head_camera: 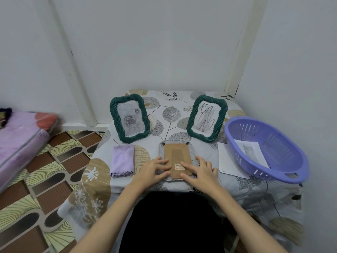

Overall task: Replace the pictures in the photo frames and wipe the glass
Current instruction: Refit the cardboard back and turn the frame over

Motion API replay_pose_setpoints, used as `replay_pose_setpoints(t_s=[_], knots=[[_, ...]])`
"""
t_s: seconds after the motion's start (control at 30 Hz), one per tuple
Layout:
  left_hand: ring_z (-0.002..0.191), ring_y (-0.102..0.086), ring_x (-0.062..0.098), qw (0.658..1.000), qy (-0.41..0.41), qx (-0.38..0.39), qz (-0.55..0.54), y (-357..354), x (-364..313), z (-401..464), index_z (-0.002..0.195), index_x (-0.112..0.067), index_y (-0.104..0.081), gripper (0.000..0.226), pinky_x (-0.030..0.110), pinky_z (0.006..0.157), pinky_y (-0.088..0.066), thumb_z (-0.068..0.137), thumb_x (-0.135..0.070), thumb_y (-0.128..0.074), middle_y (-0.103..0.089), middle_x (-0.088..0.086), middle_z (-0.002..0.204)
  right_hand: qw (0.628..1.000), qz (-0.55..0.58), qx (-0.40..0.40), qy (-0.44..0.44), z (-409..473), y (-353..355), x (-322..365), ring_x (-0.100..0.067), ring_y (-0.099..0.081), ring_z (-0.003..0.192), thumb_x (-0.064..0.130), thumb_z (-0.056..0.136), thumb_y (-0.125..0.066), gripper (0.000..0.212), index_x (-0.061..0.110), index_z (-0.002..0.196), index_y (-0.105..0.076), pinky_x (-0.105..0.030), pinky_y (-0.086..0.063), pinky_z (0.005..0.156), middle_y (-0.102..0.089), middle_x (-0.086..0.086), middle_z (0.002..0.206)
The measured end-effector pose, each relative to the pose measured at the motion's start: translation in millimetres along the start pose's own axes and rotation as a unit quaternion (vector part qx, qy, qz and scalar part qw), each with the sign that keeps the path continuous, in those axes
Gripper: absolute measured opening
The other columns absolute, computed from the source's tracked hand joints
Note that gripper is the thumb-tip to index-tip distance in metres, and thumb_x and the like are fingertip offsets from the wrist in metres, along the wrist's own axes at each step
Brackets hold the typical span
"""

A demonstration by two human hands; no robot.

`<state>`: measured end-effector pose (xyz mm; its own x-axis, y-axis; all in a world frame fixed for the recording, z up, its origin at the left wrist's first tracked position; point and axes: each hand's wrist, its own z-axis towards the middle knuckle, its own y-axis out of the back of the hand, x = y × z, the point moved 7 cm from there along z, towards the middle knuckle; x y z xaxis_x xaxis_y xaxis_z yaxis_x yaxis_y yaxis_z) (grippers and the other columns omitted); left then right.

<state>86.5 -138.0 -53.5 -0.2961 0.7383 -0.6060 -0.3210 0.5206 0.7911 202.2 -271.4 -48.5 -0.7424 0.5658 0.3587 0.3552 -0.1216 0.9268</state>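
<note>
A grey photo frame (177,152) lies face down near the table's front edge, its brown cardboard back with a barcode sticker facing up. My left hand (153,169) rests on the frame's lower left part, fingers spread. My right hand (200,170) lies on its lower right part, fingertips on the cardboard by the sticker. Two green twisted-rim frames stand behind: the left frame (129,118) shows a rose picture, the right frame (207,118) a line drawing. A folded lilac cloth (122,160) lies left of my hands.
A purple plastic basket (284,168) sits at the right with a cat picture (250,152) inside; a white sheet (228,163) lies partly under it. The leaf-patterned tablecloth (171,114) covers the small table. A pink mattress (23,141) lies on the floor at the left.
</note>
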Motion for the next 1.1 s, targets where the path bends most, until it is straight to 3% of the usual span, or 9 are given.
replay_pose_setpoints(t_s=[0.17,0.27,0.37,0.47,0.6,0.8,0.9,1.0,1.1], knots=[[0.143,-0.015,0.023,0.987,0.136,-0.061,-0.061,3,18,-3,0.143,-0.019,-0.03,0.063,0.04,0.117,-0.014,0.089,-0.044,-0.052,-0.021,0.008,0.153,1.0,0.003,-0.002,0.001,-3,0,2,-0.023,-0.019,0.133,0.065,0.083,-0.044,0.048,0.057,0.129,-0.036,-0.042,-0.02,0.103,-0.016,-0.001,0.152],[0.133,-0.033,0.016,0.956,0.172,-0.075,-0.224,6,10,1,0.139,-0.008,-0.035,0.052,0.02,0.107,-0.022,0.097,-0.038,-0.036,-0.039,0.004,0.143,1.0,0.012,-0.005,-0.003,-3,1,4,-0.024,-0.018,0.133,0.064,0.084,-0.042,0.047,0.055,0.13,-0.037,-0.043,-0.019,0.104,-0.017,-0.002,0.152],[0.114,-0.049,0.019,0.867,0.223,-0.1,-0.434,10,8,8,0.134,-0.01,-0.04,0.056,0.033,0.103,-0.036,0.096,-0.049,-0.025,-0.047,0.009,0.136,1.0,0.005,-0.025,-0.004,-1,9,16,-0.025,-0.02,0.134,0.079,0.073,-0.027,0.068,0.052,0.136,-0.026,-0.045,-0.021,0.104,-0.023,-0.006,0.151],[0.09,-0.058,0.027,0.722,0.252,-0.111,-0.635,13,6,12,0.128,-0.014,-0.041,0.057,0.039,0.079,-0.047,0.094,-0.055,-0.021,-0.052,0.014,0.121,0.995,-0.02,-0.065,0.068,-5,18,48,-0.027,-0.025,0.134,0.085,0.061,-0.021,0.086,0.054,0.139,-0.004,-0.045,-0.026,0.105,-0.021,-0.007,0.151],[0.095,-0.062,0.029,0.654,0.203,-0.061,-0.726,19,-9,17,0.117,-0.011,-0.05,0.064,0.041,0.081,-0.051,0.091,-0.061,-0.02,-0.061,0.013,0.114,0.97,-0.094,-0.161,0.154,-6,28,72,-0.037,-0.055,0.105,0.054,0.082,-0.044,0.059,0.049,0.136,-0.023,-0.044,-0.049,0.08,-0.047,-0.012,0.136],[0.09,-0.054,0.017,0.726,0.22,-0.08,-0.647,6,-3,15,0.128,-0.012,-0.046,0.036,0.025,0.071,-0.048,0.097,-0.027,-0.04,-0.053,0.008,0.113,0.954,-0.003,-0.267,0.137,-7,74,60,-0.022,-0.061,0.088,0.014,0.093,-0.044,0.055,0.036,0.142,-0.031,-0.032,-0.049,0.067,-0.061,0.004,0.12],[0.083,-0.049,0.015,0.78,0.221,-0.061,-0.582,-10,-4,12,0.135,-0.014,-0.039,0.048,0.025,0.071,-0.041,0.09,-0.02,-0.054,-0.051,0.004,0.103,0.914,0.26,-0.306,0.052,-4,90,32,-0.018,-0.054,0.059,0.01,0.093,-0.046,0.049,0.029,0.139,-0.039,-0.027,-0.043,0.055,-0.069,-0.005,0.1],[0.112,-0.051,0.02,0.828,0.207,-0.031,-0.52,-17,-9,11,0.14,-0.016,-0.03,0.078,0.032,0.091,-0.041,0.075,-0.035,-0.068,-0.047,0.007,0.134,0.848,0.464,-0.251,-0.055,8,68,7,-0.025,-0.059,0.109,0.004,0.09,-0.052,0.044,0.013,0.133,-0.048,-0.028,-0.046,0.093,-0.06,0.004,0.116],[0.133,-0.035,0.022,0.94,0.187,-0.045,-0.284,-8,-6,10,0.141,-0.013,-0.03,0.086,0.036,0.11,-0.028,0.073,-0.044,-0.071,-0.038,0.004,0.142,0.859,0.471,-0.191,-0.057,8,40,4,-0.015,-0.041,0.131,0.009,0.092,-0.052,0.047,0.013,0.137,-0.042,-0.028,-0.031,0.11,-0.047,-0.001,0.14]])
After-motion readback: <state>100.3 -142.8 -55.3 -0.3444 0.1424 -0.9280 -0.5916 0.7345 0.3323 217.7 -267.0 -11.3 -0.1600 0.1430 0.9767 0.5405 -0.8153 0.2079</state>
